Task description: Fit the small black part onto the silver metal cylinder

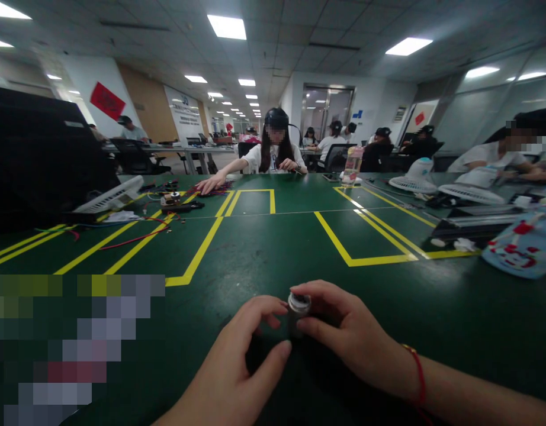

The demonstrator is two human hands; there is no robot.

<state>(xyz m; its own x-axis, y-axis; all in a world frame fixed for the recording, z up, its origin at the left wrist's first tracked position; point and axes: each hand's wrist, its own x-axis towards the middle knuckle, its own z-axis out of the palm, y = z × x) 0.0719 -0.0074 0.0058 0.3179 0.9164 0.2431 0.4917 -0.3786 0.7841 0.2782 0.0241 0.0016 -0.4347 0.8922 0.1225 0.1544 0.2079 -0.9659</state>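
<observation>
A small silver cylinder with a dark top stands upright on the green table, in front of me; its exact kind is unclear. My right hand grips it from the right, the thumb low on its side and the forefinger at its upper rim. On the other side, my left hand has its thumb and fingers apart. Its forefinger tip is at the cylinder's left edge, and I cannot tell whether it touches. The lower part of the cylinder is in shadow and partly behind my right thumb.
Yellow tape lines mark the green table. Wires and small parts lie at the far left, near a co-worker's hand. At right are a pink bottle, white fans and a blue patterned bag.
</observation>
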